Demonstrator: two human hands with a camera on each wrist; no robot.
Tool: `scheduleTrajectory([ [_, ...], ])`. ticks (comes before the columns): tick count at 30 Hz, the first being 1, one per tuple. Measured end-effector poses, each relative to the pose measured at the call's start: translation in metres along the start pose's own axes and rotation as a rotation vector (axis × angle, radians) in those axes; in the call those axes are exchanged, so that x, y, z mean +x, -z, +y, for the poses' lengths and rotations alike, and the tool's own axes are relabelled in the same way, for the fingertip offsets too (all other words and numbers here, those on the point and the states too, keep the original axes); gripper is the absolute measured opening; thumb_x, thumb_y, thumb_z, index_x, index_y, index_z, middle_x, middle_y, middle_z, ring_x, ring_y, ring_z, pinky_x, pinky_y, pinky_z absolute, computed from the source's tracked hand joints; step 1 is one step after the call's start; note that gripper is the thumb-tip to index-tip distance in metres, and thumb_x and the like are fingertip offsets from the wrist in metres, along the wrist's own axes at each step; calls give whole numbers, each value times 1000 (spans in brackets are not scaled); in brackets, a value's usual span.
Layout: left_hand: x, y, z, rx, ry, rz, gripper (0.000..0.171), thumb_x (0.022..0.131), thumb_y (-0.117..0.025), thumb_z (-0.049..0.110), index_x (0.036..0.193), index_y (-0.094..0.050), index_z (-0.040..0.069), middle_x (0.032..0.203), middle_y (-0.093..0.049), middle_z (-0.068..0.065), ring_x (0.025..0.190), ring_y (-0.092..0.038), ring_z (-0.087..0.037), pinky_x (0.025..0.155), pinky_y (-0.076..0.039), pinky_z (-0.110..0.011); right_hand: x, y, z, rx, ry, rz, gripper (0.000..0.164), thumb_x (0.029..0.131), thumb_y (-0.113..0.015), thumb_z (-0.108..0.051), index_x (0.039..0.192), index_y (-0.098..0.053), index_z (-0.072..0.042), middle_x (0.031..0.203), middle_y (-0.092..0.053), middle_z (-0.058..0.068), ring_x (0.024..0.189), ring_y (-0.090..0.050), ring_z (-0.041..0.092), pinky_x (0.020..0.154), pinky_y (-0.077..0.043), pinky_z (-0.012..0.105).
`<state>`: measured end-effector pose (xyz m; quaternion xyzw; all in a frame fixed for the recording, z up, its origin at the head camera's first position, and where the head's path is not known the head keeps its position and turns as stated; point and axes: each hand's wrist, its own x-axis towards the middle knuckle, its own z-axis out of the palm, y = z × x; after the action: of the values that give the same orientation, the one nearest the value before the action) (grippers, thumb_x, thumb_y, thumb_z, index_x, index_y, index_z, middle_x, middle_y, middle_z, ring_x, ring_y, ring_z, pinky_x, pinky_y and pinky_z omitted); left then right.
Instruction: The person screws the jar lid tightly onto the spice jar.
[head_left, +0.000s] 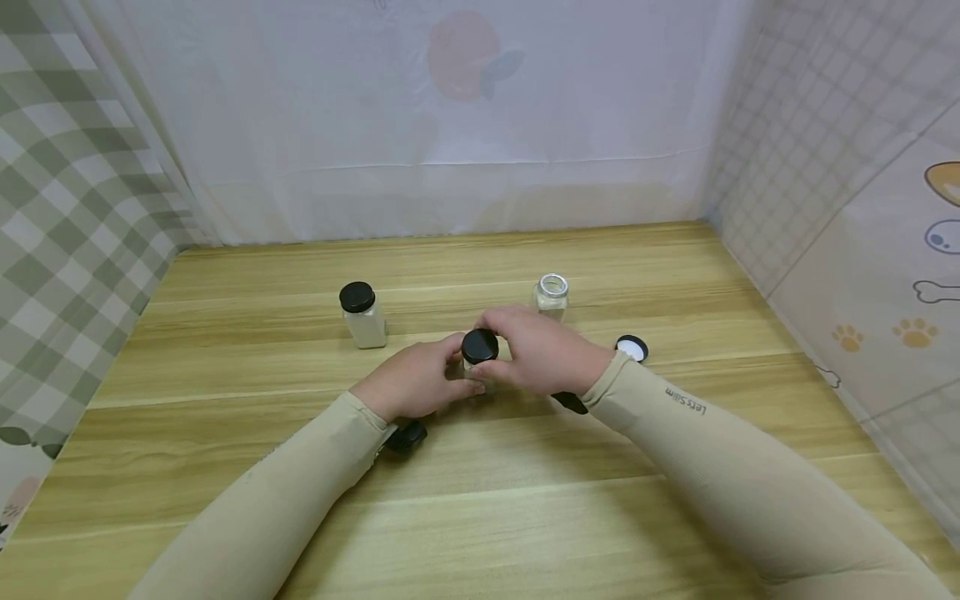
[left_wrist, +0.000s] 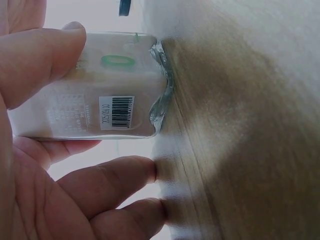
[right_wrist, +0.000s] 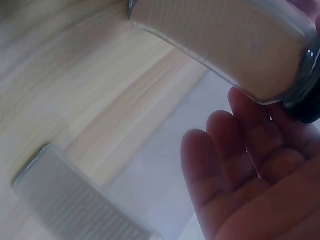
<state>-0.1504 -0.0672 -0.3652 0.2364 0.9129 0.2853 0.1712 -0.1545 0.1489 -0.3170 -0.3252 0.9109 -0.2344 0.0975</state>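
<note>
One jar [left_wrist: 90, 90] is clamped by the left hand [head_left: 416, 377], seemingly for steadiness. Its lid [head_left: 480, 344] is pinched by the right hand [head_left: 543, 350]; beyond those fingers, a lidless jar [head_left: 551, 305] is set.

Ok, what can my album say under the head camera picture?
Left hand and right hand hold a black-lidded jar; open jar and loose lid nearby.

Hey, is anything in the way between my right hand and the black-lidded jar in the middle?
Nothing visible. Your right hand grips the jar at its black lid, and your left hand holds it lower down. The open jar stands beyond your right hand, not between them.
</note>
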Motion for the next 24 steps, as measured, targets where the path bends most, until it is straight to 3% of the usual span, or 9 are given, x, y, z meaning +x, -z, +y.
scheduleTrajectory([
  [24, 0, -2, 0, 12, -1, 10, 35, 95, -75, 54, 121, -61, 36, 80, -58, 1, 75, -59, -19, 74, -47, -36, 0, -3, -4, 9, -51, 22, 31, 94, -82, -26, 110, -65, -7, 107, -68, 5, 100, -64, 29, 86, -51, 37],
])
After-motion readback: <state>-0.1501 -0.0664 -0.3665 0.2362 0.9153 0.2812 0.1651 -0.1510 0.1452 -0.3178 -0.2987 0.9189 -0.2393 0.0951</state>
